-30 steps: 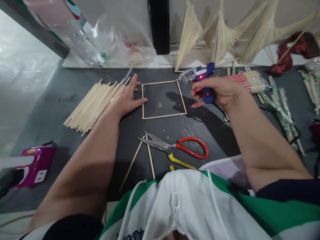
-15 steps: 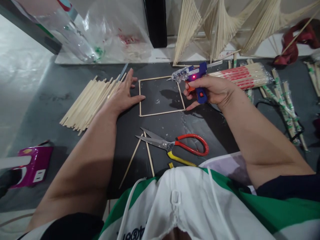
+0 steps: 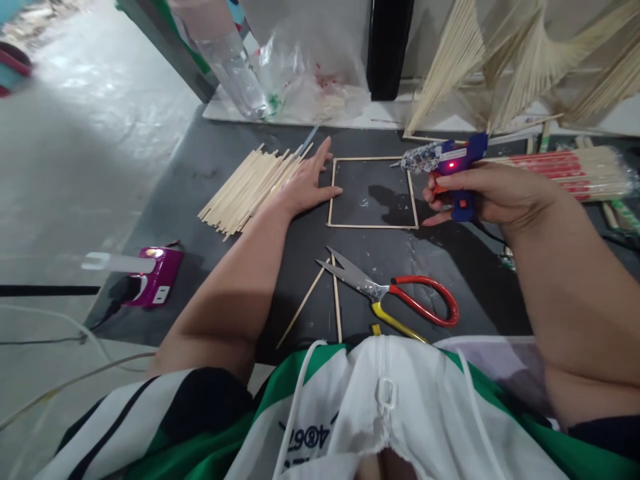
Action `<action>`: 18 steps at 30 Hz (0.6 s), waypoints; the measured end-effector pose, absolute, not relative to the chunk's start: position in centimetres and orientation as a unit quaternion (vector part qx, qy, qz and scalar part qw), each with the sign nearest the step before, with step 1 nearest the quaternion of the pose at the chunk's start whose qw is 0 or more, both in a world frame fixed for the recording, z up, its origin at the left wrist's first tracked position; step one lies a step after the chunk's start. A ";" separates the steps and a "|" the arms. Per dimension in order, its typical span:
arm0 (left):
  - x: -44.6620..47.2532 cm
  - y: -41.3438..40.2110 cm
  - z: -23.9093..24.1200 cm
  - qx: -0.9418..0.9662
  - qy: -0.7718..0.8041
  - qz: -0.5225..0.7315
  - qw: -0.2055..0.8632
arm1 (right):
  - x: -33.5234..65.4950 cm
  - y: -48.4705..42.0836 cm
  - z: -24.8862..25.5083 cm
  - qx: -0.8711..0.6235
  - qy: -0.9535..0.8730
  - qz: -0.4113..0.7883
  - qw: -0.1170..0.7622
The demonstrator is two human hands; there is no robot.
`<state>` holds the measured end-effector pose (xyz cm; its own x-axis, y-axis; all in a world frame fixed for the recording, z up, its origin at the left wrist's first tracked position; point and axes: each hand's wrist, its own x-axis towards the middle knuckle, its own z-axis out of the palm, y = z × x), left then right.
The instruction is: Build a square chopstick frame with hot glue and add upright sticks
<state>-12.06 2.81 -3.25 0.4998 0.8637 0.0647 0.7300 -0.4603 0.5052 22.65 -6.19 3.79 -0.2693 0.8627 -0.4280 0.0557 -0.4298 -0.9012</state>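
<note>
My right hand (image 3: 493,190) grips a blue hot glue gun (image 3: 465,153) with a lit red light and an orange trigger. Its nozzle points left, close to the upper right corner of a square frame of thin wooden sticks (image 3: 373,227) lying on the table. My left hand (image 3: 306,183) rests with fingers stretched out at the frame's left side, the thumb at the left stick. Just left of that hand, partly covered by it, is a pile of loose wooden sticks (image 3: 245,190). Scissors (image 3: 370,287) with one red and one yellow handle lie open below the frame, blades over two sticks (image 3: 336,300).
A purple power adapter (image 3: 160,273) with a plug sits at the table's left edge. Behind stand a clear bottle (image 3: 233,67), a plastic bag (image 3: 320,73) and a fanned stick structure (image 3: 525,67). Packed chopsticks (image 3: 575,170) lie at right, and a cord runs from the glue gun.
The view has swung to the left, so everything sits further right in it. Both hands keep nearly the same places about the stick frame, and the glue gun stays at its upper right corner.
</note>
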 end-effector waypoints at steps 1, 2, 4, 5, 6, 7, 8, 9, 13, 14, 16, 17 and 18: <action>-12.1 2.8 -3.3 0.840 0.473 0.159 0.211 | 22.6 -6.3 3.9 -0.526 -0.449 0.656 0.302; -12.0 2.8 -3.3 0.841 0.471 0.160 0.211 | 22.5 -6.4 3.9 -0.530 -0.458 0.647 0.301; -12.1 2.8 -3.5 0.844 0.464 0.162 0.212 | 22.0 -6.7 3.9 -0.539 -0.480 0.626 0.294; -12.1 2.8 -3.5 0.846 0.461 0.164 0.213 | 21.5 -6.9 3.8 -0.542 -0.495 0.614 0.290; -12.1 2.9 -3.6 0.847 0.457 0.165 0.215 | 20.9 -7.3 3.7 -0.545 -0.513 0.599 0.286; -12.1 2.9 -3.6 0.848 0.454 0.166 0.216 | 20.1 -7.7 3.6 -0.544 -0.535 0.584 0.276; -12.0 2.9 -3.7 0.849 0.451 0.168 0.217 | 19.3 -8.1 3.6 -0.541 -0.556 0.572 0.264; -12.0 2.9 -3.7 0.850 0.448 0.170 0.218 | 18.4 -8.7 3.5 -0.538 -0.574 0.563 0.254; -11.9 2.8 -3.7 0.848 0.448 0.176 0.221 | 15.1 -10.5 3.4 -0.546 -0.613 0.537 0.195; -11.8 2.8 -3.7 0.849 0.447 0.177 0.221 | 14.5 -10.8 3.3 -0.554 -0.621 0.525 0.177; -11.7 2.8 -3.7 0.851 0.442 0.184 0.218 | 13.8 -11.1 3.1 -0.569 -0.636 0.499 0.147; -11.6 2.8 -3.8 0.852 0.438 0.188 0.216 | 13.7 -11.1 2.9 -0.576 -0.639 0.491 0.136; -11.6 2.8 -3.9 0.853 0.434 0.192 0.215 | 13.6 -11.1 2.7 -0.583 -0.639 0.485 0.129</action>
